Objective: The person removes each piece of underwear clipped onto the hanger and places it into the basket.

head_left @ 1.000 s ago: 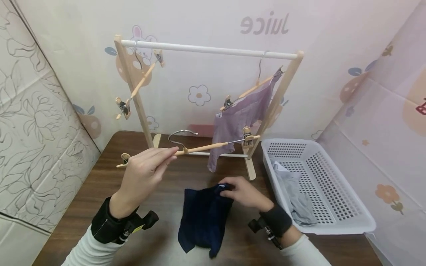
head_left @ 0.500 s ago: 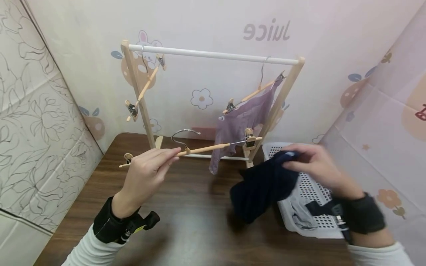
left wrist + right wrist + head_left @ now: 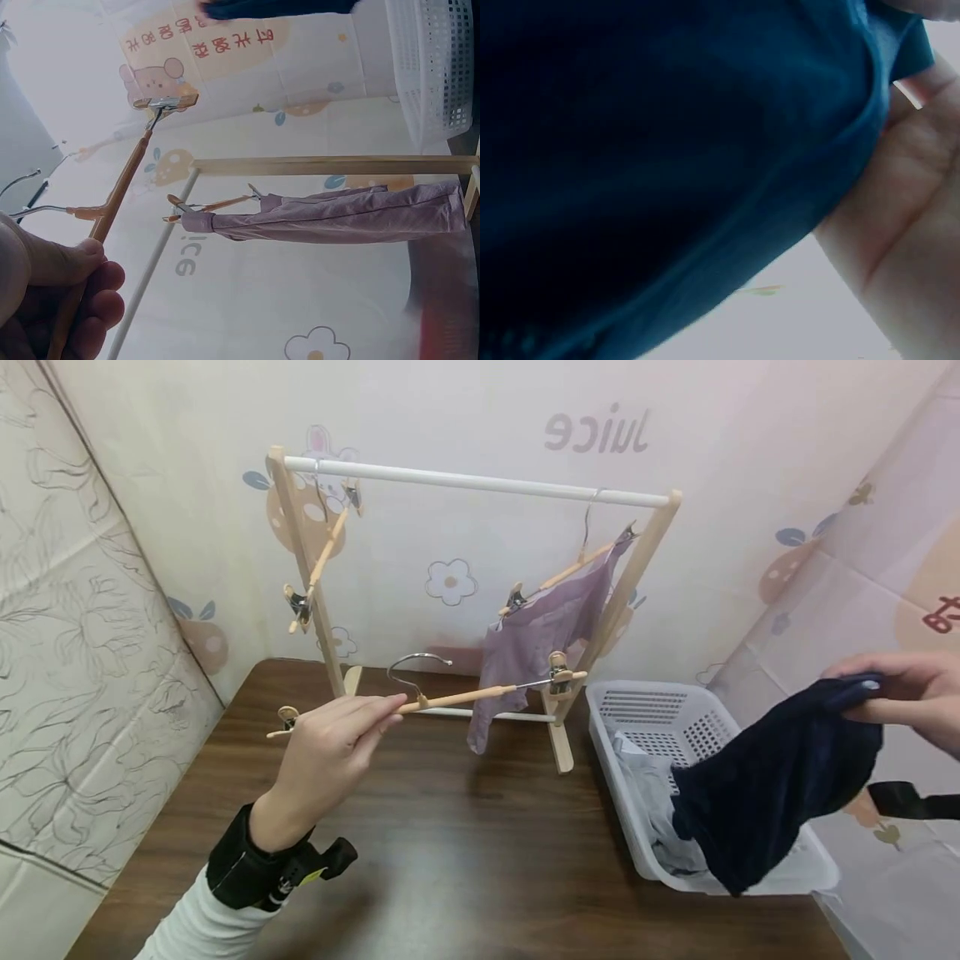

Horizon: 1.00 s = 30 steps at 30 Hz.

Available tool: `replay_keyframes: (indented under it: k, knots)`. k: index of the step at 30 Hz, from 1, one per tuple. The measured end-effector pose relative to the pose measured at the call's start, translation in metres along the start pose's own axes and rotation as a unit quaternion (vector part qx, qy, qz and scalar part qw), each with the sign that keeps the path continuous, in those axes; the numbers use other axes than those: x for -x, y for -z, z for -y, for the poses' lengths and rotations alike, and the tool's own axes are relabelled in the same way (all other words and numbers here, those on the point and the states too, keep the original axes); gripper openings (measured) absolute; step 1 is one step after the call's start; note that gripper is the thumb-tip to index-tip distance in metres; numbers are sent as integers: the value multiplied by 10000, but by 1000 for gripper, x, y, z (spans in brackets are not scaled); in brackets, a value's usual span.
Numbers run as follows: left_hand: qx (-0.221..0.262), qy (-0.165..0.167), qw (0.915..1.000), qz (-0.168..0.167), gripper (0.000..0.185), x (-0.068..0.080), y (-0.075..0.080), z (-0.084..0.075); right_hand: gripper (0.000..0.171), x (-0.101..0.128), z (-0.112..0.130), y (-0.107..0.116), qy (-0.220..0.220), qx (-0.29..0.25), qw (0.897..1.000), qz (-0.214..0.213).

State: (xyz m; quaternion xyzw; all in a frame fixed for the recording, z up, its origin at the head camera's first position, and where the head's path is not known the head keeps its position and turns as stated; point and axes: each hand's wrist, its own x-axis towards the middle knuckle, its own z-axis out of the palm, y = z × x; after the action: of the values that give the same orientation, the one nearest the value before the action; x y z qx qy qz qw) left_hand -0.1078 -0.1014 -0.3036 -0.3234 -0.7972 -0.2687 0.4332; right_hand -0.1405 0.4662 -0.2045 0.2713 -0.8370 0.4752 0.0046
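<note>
My left hand (image 3: 326, 760) grips the wooden bar of a clip hanger (image 3: 465, 696), held above the table in front of the rack; no cloth is in its clips. In the left wrist view, thumb and fingers curl round that hanger (image 3: 124, 184). At the far right of the head view my right hand (image 3: 918, 693) pinches the top edge of a dark navy garment (image 3: 787, 768), which hangs down over the basket. The navy cloth (image 3: 667, 165) fills most of the right wrist view. Its exact kind is hard to tell.
A wooden rack with a white rail (image 3: 465, 481) stands at the back. On it hang a bare clip hanger (image 3: 326, 556) and a hanger with a mauve garment (image 3: 551, 597). A white basket (image 3: 618, 802) on the right contains a grey garment (image 3: 656, 802).
My right hand has lifted the navy garment off the table and carried it right, to over the basket. My left hand and its hanger have barely moved.
</note>
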Motion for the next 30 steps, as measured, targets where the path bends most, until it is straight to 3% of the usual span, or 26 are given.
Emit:
replay_keyframes:
  k: [2,4,8,11,14,17,20,25,30]
  knots:
    - [-3,6,10000,-65,45,0,1,0,47,-6,-10,-5,-512,758,9953,324]
    - [45,26,10000,-64,45,0,1,0,39,-15,-23,-22,-1015,1405,9826,671]
    - [106,-8,9999,61,45,1,-2,0,25,-39,-70,-69,-1200,1889,9669,1225]
    - [97,-39,9999,89,47,3,-4,0,24,-51,-101,-103,-1368,2367,9558,1081]
    - [131,-45,9998,120,38,4,-7,0,24,-55,-116,-122,-1520,2688,9480,765]
    - [136,-36,9998,164,23,5,-7,1,23,-56,-111,-129,-1501,2848,9447,618]
    - [84,-9,9999,126,20,4,-7,2,23,-61,-97,-131,-1313,2829,9473,733]
    - [-3,40,10000,14,42,3,-5,3,22,-66,-76,-132,-1162,2891,9462,878]
    - [-42,56,9999,-108,49,1,-5,3,30,-60,-68,-131,-1218,2868,9486,553]
